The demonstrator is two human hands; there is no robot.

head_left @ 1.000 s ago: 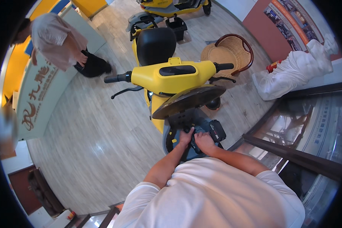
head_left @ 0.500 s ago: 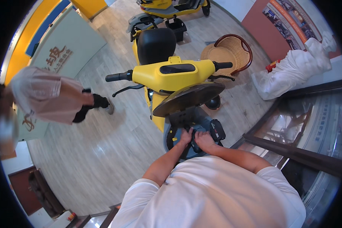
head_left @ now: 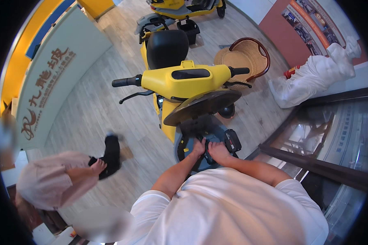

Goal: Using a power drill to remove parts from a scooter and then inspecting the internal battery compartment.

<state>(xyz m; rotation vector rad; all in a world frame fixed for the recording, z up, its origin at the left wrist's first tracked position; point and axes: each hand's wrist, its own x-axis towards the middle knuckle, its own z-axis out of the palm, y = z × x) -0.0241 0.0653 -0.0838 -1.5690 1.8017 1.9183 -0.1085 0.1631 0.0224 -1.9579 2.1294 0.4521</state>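
A yellow scooter (head_left: 167, 79) faces me, with a dark round panel (head_left: 198, 107) tilted above a grey round housing (head_left: 179, 149) full of dark fittings. My left hand (head_left: 198, 148) is closed on a dark part inside that housing, which I cannot make out. Just right of it, my right hand (head_left: 216, 152) is also closed, its fingers over dark fittings; what they grip is hidden. A black battery pack, apparently of a power tool (head_left: 233, 139), lies right beside my right hand.
Another person (head_left: 59, 179) walks at lower left. A curved counter (head_left: 65, 98) runs along the left. Behind stand a second yellow scooter (head_left: 171, 10), a black basket (head_left: 188, 28) and a wicker chair (head_left: 241, 61); at right, a white statue (head_left: 319, 73) and a dark-framed glass surface (head_left: 315, 163).
The other person has walked from the upper left down along the counter to the lower left. My hands stay in the housing with almost no visible movement.
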